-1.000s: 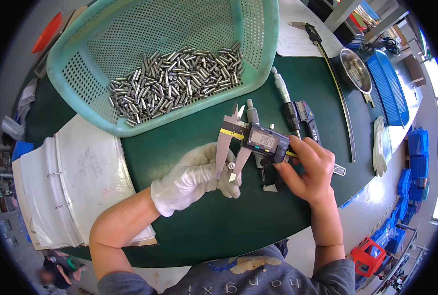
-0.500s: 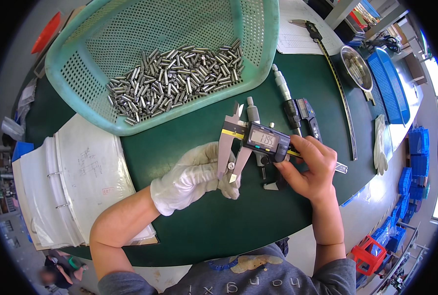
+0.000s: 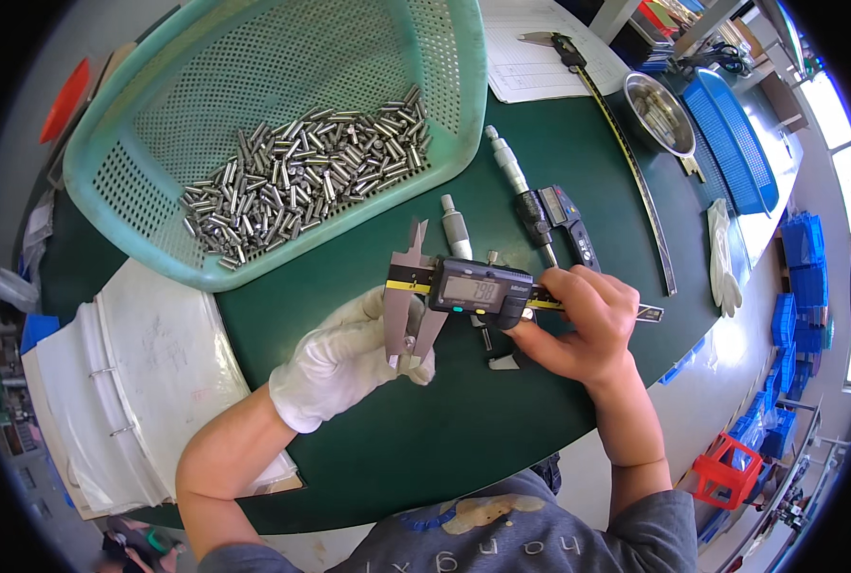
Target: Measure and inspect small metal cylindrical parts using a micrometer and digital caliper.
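My right hand [image 3: 588,325], bare, grips the slide end of a digital caliper [image 3: 483,291], thumb below and fingers above. The caliper's display is lit. My left hand [image 3: 335,368], in a white glove, holds a small shiny metal pin [image 3: 411,345] between the caliper's lower jaws; the fingertips behind the jaws are partly hidden. Just beyond the caliper lies a micrometer [image 3: 456,229], partly covered by it. A digital micrometer [image 3: 547,212] rests farther right. At the far left, a green perforated basket [image 3: 148,256] holds a heap of metal pins [image 3: 306,172].
An open ring binder [image 3: 163,372] lies at left on the green table [image 3: 416,458]. At far right are a long caliper [image 3: 626,143], a metal bowl [image 3: 659,115], a blue basket [image 3: 731,143] and a white glove [image 3: 724,263]. A paper sheet [image 3: 516,72] lies behind.
The caliper jaws have moved closer together around the pin, and the display reading has changed. The whole view has shifted a little; both hands appear slightly farther left.
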Demonstrator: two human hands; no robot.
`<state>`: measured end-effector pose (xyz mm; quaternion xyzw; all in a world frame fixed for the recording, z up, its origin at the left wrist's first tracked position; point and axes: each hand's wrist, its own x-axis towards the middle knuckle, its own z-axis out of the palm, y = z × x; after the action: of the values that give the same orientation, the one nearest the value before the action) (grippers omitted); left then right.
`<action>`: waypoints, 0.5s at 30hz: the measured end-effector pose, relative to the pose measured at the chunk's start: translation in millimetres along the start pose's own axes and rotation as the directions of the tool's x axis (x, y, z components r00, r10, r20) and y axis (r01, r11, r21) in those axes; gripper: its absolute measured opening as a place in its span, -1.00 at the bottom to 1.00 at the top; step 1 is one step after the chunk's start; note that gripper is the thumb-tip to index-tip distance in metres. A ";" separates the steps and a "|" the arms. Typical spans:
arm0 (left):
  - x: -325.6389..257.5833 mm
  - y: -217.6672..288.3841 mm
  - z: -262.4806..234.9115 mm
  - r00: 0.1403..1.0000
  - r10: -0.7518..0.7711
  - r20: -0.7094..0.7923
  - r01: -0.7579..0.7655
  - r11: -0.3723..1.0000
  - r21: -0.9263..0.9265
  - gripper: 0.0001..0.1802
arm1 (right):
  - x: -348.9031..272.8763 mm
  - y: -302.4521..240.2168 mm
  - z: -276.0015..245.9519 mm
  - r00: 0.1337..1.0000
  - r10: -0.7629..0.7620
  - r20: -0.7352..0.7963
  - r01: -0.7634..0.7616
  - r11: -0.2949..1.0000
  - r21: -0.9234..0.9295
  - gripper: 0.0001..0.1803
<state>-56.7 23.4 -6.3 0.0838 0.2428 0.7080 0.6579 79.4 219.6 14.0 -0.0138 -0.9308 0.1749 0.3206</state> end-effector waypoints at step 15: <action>-3.0 -1.3 5.9 0.997 -0.013 -0.072 0.022 0.992 0.124 -0.60 | 4.0 -7.7 2.5 0.996 0.041 0.077 -0.044 0.998 0.040 -0.63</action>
<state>-52.6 21.9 -1.2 0.0976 0.3105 0.6880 0.6486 75.5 212.1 17.1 -0.0201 -0.9380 0.2013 0.2814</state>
